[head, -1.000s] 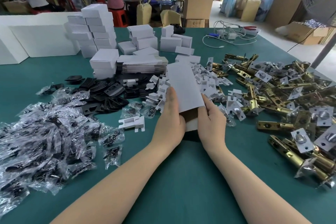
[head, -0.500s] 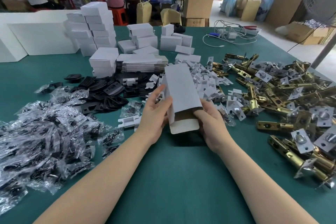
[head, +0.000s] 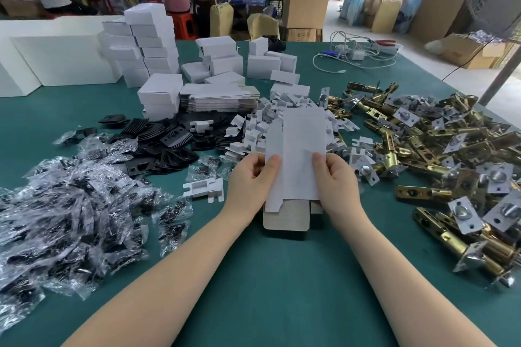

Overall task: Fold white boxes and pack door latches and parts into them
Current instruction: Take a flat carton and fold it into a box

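Observation:
An unfolded white box (head: 297,155) stands on end over the green table (head: 282,290), its near flap (head: 286,220) hanging open toward me. My left hand (head: 251,177) grips its left side with the thumb on the front panel. My right hand (head: 335,177) grips the right side the same way. Brass door latches (head: 439,155) lie heaped to the right. White card inserts (head: 259,132) are piled just behind the box, and one lies at the left of my hand (head: 204,187). Black plates (head: 166,144) and bagged screw packs (head: 70,205) cover the left.
Stacks of folded white boxes (head: 152,42) and a pile of flat box blanks (head: 220,97) stand at the back. Cables and a charger (head: 355,55) lie at the far right edge. Two people work at benches beyond the table. Bare green cloth shows under my forearms.
The box has turned from a slanted, half-opened tube to upright with its front face toward me. Both hands shifted from its lower end to its two sides.

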Demonstrator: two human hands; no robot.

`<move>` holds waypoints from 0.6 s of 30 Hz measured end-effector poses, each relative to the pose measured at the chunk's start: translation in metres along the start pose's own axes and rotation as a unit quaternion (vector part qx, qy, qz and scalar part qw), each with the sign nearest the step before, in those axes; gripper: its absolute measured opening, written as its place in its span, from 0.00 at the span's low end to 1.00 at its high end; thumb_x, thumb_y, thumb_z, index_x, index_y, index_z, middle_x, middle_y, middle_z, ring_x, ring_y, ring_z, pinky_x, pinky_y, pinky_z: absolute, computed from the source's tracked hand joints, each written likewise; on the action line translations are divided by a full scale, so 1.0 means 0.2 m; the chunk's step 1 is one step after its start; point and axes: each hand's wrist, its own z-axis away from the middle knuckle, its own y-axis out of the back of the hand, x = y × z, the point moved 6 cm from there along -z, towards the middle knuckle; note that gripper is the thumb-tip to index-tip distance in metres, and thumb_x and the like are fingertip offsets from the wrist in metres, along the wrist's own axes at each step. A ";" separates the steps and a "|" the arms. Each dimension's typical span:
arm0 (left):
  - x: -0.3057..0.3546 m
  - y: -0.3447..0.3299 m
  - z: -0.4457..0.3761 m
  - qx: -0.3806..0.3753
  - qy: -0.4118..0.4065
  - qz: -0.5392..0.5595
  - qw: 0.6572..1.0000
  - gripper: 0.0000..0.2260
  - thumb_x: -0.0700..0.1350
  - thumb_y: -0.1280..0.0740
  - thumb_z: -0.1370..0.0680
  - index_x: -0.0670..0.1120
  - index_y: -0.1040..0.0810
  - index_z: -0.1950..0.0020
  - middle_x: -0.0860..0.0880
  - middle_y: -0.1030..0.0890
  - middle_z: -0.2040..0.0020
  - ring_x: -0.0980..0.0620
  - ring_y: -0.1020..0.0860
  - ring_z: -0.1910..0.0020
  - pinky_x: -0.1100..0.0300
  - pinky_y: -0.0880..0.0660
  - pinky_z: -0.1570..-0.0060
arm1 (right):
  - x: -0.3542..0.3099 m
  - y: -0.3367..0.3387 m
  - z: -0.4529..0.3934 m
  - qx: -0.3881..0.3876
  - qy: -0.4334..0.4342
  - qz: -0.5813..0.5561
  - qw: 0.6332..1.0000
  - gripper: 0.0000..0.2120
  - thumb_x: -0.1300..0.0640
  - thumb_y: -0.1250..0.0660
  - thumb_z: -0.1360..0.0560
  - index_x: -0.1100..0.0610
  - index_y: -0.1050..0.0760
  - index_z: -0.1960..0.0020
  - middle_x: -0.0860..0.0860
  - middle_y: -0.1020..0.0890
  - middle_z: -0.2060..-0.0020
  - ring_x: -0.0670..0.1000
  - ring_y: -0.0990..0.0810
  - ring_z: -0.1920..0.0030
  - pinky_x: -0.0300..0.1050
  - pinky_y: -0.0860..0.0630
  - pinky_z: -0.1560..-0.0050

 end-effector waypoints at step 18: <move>0.06 0.02 0.00 0.024 -0.113 -0.143 0.983 0.09 0.49 0.40 0.17 0.45 0.30 0.53 0.52 0.31 0.70 0.57 0.36 0.73 0.61 0.39 0.71 | -0.03 -0.02 0.05 0.045 0.042 0.054 0.997 0.19 0.52 0.45 0.17 0.53 0.39 0.66 0.46 0.35 0.72 0.40 0.36 0.73 0.34 0.37 0.72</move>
